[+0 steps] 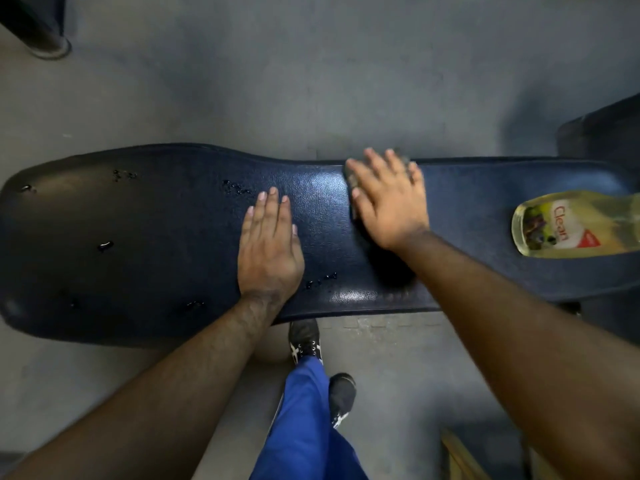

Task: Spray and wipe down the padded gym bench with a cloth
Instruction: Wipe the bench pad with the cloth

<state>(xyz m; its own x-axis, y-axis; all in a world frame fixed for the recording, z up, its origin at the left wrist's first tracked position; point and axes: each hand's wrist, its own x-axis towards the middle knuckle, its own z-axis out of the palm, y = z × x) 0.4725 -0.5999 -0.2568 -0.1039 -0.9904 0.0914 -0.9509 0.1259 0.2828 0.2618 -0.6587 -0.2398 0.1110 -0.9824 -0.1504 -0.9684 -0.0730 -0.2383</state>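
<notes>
A dark blue padded bench (145,258) runs across the view from left to right, with several drops of liquid on its wide left part. My left hand (268,244) lies flat on the pad near the middle, fingers together, holding nothing. My right hand (389,199) presses flat, fingers spread, on a grey cloth (351,178) at the bench's far edge; only small bits of the cloth show around the fingers. A clear bottle of yellow cleaner (575,225) with a "Clean" label lies on its side on the right part of the pad.
Grey floor surrounds the bench. A black post base (45,32) stands at the top left. Another dark padded piece (602,129) sits at the right edge. My feet in dark shoes (306,341) and a blue trouser leg are just in front of the bench.
</notes>
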